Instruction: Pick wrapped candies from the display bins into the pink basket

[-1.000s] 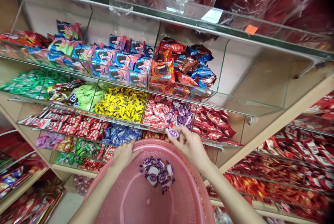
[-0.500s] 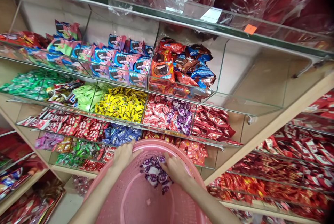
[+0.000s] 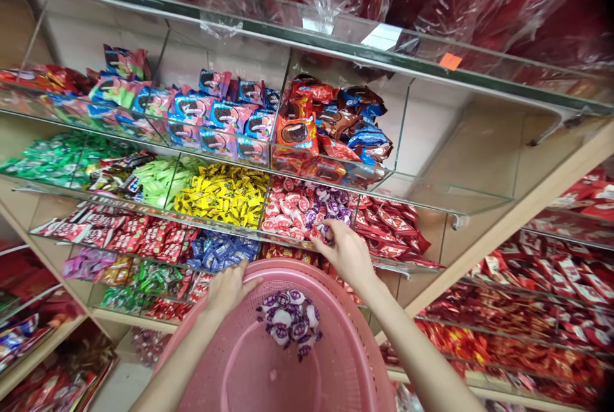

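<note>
My left hand (image 3: 228, 290) is closed over the left rim of a pink plastic basket (image 3: 230, 393), thumb resting along the edge. Inside the basket, toward the far wall, lies a small pile of purple-and-white wrapped candies (image 3: 290, 319). My right hand (image 3: 348, 255) is above the basket's far rim, in front of a shelf compartment. Its thumb and fingers are apart, and I see nothing between them. Just beyond the fingertips are purple-wrapped candies (image 3: 330, 204) beside red-and-white wrapped candies (image 3: 288, 207).
Glass-fronted shelves hold yellow-wrapped candies (image 3: 223, 194), blue packets (image 3: 223, 250), cookie packets (image 3: 225, 114) and red packets (image 3: 391, 226). A glass shelf edge (image 3: 288, 34) crosses above. On the right, a slanted wooden panel (image 3: 499, 245) borders another candy rack.
My right hand has left the candies in the basket and moved up and right to the shelf. My left hand still holds the rim. The purple-and-white pile is now uncovered.
</note>
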`<action>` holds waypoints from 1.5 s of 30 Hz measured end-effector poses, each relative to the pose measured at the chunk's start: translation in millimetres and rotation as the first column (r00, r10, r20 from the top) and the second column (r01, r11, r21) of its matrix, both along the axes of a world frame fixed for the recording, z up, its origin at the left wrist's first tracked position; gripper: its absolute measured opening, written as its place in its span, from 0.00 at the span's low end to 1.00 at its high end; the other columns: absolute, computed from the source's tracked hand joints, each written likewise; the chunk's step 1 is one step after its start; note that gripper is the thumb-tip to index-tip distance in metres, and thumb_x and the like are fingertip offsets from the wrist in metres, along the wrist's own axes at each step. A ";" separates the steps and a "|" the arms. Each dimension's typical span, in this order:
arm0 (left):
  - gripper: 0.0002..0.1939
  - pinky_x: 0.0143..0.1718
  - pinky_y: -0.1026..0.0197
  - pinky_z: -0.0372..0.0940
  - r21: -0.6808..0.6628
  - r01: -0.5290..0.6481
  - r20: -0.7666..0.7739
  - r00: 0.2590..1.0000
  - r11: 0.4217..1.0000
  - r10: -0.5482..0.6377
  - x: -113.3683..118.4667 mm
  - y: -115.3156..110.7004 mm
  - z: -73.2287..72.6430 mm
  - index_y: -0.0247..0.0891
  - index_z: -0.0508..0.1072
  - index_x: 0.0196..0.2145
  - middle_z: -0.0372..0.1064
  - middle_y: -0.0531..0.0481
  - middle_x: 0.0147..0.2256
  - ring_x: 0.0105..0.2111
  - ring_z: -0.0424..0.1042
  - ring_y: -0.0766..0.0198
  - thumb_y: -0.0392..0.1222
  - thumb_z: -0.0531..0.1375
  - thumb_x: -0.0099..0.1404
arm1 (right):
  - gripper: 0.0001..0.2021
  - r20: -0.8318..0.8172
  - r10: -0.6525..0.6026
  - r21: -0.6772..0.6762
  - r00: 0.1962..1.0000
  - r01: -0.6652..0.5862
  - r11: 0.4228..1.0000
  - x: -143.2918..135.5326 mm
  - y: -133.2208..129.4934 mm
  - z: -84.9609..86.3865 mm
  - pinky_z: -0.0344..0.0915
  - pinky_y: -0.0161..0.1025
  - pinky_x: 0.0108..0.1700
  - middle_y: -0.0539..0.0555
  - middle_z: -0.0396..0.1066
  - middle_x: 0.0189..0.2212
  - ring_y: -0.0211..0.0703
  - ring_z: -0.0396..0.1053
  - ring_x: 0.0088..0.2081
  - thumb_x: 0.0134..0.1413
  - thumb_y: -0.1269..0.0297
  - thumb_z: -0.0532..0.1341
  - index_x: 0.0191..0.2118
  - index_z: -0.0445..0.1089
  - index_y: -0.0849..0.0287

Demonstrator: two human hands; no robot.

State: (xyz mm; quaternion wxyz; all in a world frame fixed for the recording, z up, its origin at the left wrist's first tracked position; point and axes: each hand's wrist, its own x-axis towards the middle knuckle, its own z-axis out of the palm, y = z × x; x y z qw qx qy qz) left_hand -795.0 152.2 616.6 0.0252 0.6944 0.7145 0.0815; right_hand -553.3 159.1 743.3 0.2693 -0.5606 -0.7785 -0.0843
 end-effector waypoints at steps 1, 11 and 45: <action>0.32 0.35 0.53 0.63 0.002 0.001 -0.002 1.000 1.000 -0.001 -0.4 0.3 -0.8 0.38 0.63 0.49 0.71 0.38 0.37 0.38 0.71 0.48 0.64 0.43 0.59 | 0.19 0.025 -0.002 -0.008 1.000 0.002 1.000 -0.5 4.2 2.6 0.58 0.34 0.32 0.56 0.70 0.39 0.43 0.69 0.35 0.54 0.54 0.55 0.48 0.62 0.59; 0.31 0.35 0.53 0.63 0.006 0.005 0.019 1.000 1.000 -0.005 -0.9 0.7 0.0 0.39 0.63 0.49 0.71 0.39 0.37 0.38 0.71 0.48 0.64 0.43 0.58 | 0.11 0.080 0.031 -0.220 0.996 -0.013 0.975 -2.1 21.2 7.8 0.58 0.34 0.35 0.55 0.73 0.34 0.43 0.69 0.36 0.53 0.58 0.55 0.39 0.67 0.58; 0.32 0.33 0.57 0.63 0.006 0.007 -0.020 1.000 1.000 -0.007 2.9 -1.9 6.7 0.37 0.63 0.47 0.71 0.40 0.34 0.37 0.71 0.51 0.63 0.37 0.60 | 0.08 0.448 0.582 -0.382 0.679 -0.443 0.811 -101.9 -43.5 -181.6 0.64 0.39 0.22 0.58 0.68 0.38 0.47 0.69 0.32 0.52 0.69 0.57 0.40 0.64 0.64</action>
